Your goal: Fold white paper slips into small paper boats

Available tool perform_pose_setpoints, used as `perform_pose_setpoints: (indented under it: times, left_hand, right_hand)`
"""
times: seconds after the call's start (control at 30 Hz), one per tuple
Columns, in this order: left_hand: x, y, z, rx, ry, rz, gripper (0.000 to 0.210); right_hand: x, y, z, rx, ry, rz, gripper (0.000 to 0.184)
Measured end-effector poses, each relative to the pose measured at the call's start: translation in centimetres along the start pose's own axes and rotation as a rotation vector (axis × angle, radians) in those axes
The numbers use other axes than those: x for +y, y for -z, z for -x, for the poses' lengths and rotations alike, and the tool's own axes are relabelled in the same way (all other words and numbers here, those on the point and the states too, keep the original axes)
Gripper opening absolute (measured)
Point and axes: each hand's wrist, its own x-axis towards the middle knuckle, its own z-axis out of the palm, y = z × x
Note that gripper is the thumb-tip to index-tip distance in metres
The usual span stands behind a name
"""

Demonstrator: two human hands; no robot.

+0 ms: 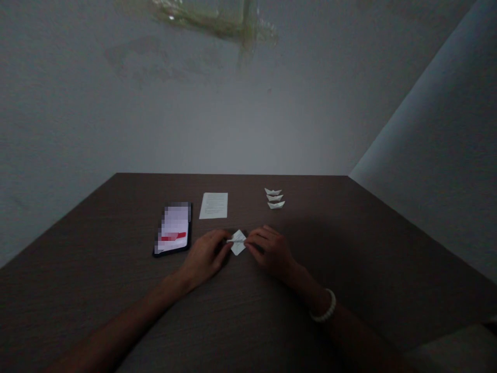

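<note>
Between my two hands is a small folded piece of white paper (238, 247), diamond-shaped, with a raised fold running across its middle. My left hand (207, 254) pinches the left corner of that fold between thumb and fingers. At the opposite corner, my right hand (272, 250) grips the paper the same way. Beyond my right hand, three small white paper boats (276, 205) sit in a short column on the table. A white sheet with printed text (214, 205) lies flat beyond my left hand.
A phone (173, 228) with a lit, partly pixelated screen lies left of my left hand. The dark brown wooden table (240, 321) reaches back to a grey wall (248, 119) with a stained patch. Another wall (438, 155) slants in on the right.
</note>
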Motion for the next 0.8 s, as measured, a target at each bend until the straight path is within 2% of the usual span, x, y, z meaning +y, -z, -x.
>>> perform_pose_setpoints:
  times: [0.27,0.47,0.7,0.8]
  left_hand:
    - [-0.17,0.12,-0.05,0.028,-0.050,0.103,0.012]
    - [0.29,0.43,-0.12,-0.030,-0.084,0.162,0.016]
    - [-0.07,0.12,-0.04,-0.015,0.064,0.179,0.013]
    - [0.08,0.16,-0.14,0.007,0.071,0.211,0.013]
  right_hand:
    - [0.04,-0.54,0.17,0.001,-0.109,-0.196,0.010]
    - [-0.06,-0.60,-0.01,0.033,-0.196,-0.287,0.005]
    - [-0.24,-0.51,-0.25,0.040,-0.211,-0.293,0.002]
    - [-0.41,-0.62,-0.26,0.047,-0.236,-0.278,0.003]
